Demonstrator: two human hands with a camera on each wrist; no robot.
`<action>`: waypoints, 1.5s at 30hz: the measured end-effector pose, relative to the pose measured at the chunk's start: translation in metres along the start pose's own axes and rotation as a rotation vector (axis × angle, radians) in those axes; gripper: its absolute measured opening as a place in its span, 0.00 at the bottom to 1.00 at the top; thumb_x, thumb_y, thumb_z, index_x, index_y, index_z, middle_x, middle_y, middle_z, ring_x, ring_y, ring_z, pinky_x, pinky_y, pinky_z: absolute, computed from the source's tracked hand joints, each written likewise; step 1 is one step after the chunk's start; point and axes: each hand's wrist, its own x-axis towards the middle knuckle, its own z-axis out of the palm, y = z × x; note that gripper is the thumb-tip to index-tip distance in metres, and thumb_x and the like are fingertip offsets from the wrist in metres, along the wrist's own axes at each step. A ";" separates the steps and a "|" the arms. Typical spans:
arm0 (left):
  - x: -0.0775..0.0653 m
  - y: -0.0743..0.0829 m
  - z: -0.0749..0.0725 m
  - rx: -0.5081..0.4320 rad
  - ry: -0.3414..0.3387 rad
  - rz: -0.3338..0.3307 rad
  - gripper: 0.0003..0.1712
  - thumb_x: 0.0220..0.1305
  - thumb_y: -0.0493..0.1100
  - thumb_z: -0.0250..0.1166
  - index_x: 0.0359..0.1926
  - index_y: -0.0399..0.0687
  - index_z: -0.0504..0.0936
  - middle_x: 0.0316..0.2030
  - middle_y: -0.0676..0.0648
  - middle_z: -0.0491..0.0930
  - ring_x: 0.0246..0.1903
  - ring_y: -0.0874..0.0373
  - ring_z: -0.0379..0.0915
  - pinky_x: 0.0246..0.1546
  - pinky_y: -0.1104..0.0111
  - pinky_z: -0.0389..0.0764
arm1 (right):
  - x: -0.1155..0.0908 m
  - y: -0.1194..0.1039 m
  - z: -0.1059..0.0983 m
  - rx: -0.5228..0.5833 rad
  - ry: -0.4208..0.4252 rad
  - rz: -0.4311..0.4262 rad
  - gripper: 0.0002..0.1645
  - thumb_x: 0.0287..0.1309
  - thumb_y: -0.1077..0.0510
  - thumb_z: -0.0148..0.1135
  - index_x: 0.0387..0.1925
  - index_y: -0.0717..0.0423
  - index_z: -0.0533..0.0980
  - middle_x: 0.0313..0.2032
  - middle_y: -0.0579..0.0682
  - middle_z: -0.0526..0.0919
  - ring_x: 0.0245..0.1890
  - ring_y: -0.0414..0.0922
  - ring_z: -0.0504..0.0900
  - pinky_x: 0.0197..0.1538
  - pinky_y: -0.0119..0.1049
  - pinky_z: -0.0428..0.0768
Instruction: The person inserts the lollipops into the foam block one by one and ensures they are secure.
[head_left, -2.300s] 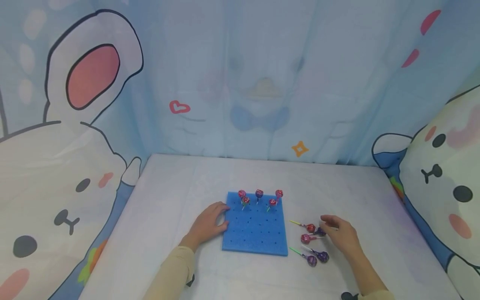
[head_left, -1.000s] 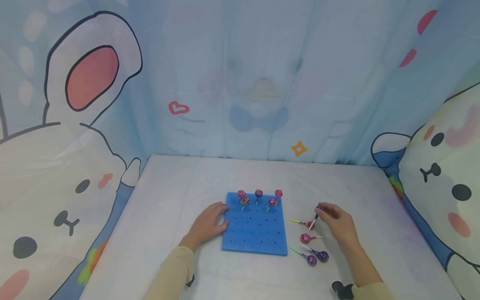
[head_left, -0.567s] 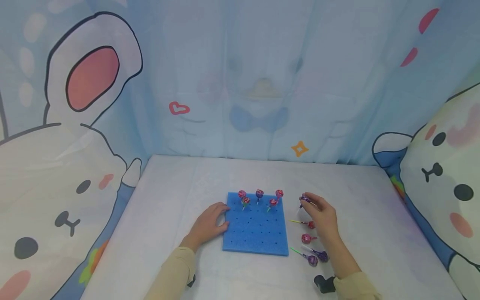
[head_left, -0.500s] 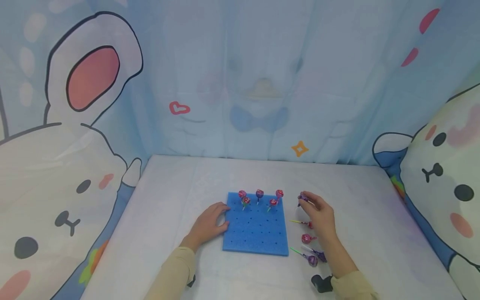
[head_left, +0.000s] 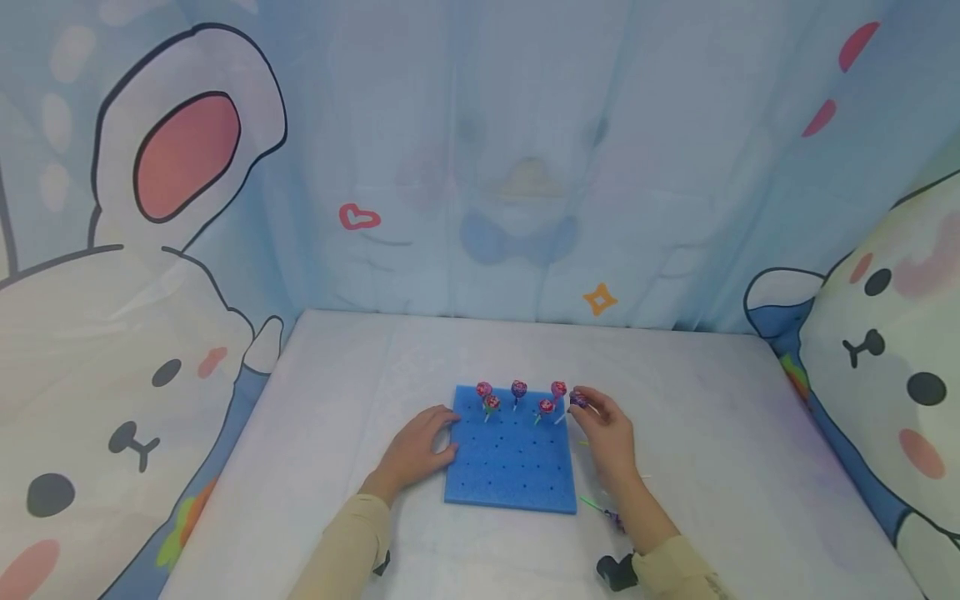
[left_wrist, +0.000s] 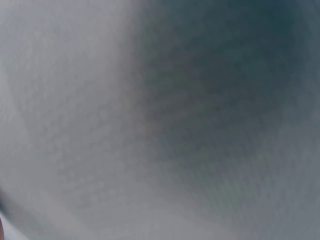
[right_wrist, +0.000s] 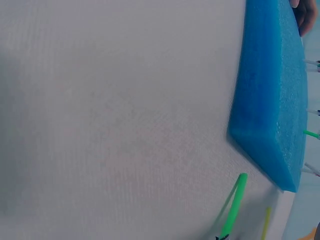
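Note:
In the head view my right hand (head_left: 609, 437) pinches a purple-wrapped lollipop (head_left: 577, 399) over the right edge of a blue foam board (head_left: 510, 458). Its white stick slants down and left, the tip right at the board's surface beside the back rows of holes. Several wrapped lollipops, such as a purple one (head_left: 519, 389) and a red one (head_left: 546, 407), stand in the two back rows. At the board's left edge rests my left hand (head_left: 412, 442), thumb and fingers spread along it. The right wrist view shows the board's thick side (right_wrist: 257, 75) and corner.
Loose lollipops lie right of the board, partly hidden by my right forearm; one has a green stick (head_left: 592, 503), another a yellow stick (right_wrist: 266, 222). White cloth covers the table (head_left: 360, 367), with a printed blue curtain (head_left: 420, 275) behind. The left wrist view is only blurred cloth.
My right hand has picked the purple lollipop up from the loose ones and carried it left to the board, turning its stick downward. The left hand and board have stayed put.

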 end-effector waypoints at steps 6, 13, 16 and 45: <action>0.001 0.000 0.000 0.000 0.010 0.015 0.28 0.64 0.56 0.60 0.63 0.54 0.72 0.63 0.51 0.72 0.67 0.55 0.62 0.69 0.61 0.64 | -0.002 0.000 0.007 -0.029 0.007 0.004 0.26 0.65 0.50 0.61 0.62 0.50 0.72 0.65 0.52 0.72 0.66 0.50 0.70 0.62 0.44 0.73; 0.001 -0.001 0.001 -0.004 0.021 0.024 0.28 0.64 0.55 0.60 0.63 0.54 0.73 0.63 0.50 0.72 0.67 0.55 0.62 0.68 0.60 0.64 | -0.003 -0.001 0.008 -0.042 0.006 0.006 0.25 0.65 0.51 0.62 0.62 0.49 0.72 0.64 0.54 0.73 0.66 0.52 0.69 0.72 0.61 0.30; 0.002 -0.001 0.002 0.011 0.018 0.023 0.28 0.64 0.56 0.60 0.63 0.54 0.72 0.63 0.51 0.72 0.67 0.55 0.63 0.68 0.61 0.64 | -0.004 -0.002 0.008 -0.016 -0.025 0.022 0.25 0.66 0.54 0.61 0.63 0.49 0.73 0.65 0.52 0.72 0.66 0.49 0.70 0.74 0.46 0.53; 0.000 -0.001 0.003 0.007 0.029 0.017 0.28 0.63 0.56 0.61 0.62 0.54 0.73 0.62 0.51 0.72 0.66 0.56 0.64 0.68 0.61 0.65 | -0.003 0.006 0.015 -0.023 -0.089 0.111 0.31 0.66 0.52 0.60 0.69 0.49 0.67 0.68 0.51 0.68 0.67 0.47 0.68 0.62 0.36 0.72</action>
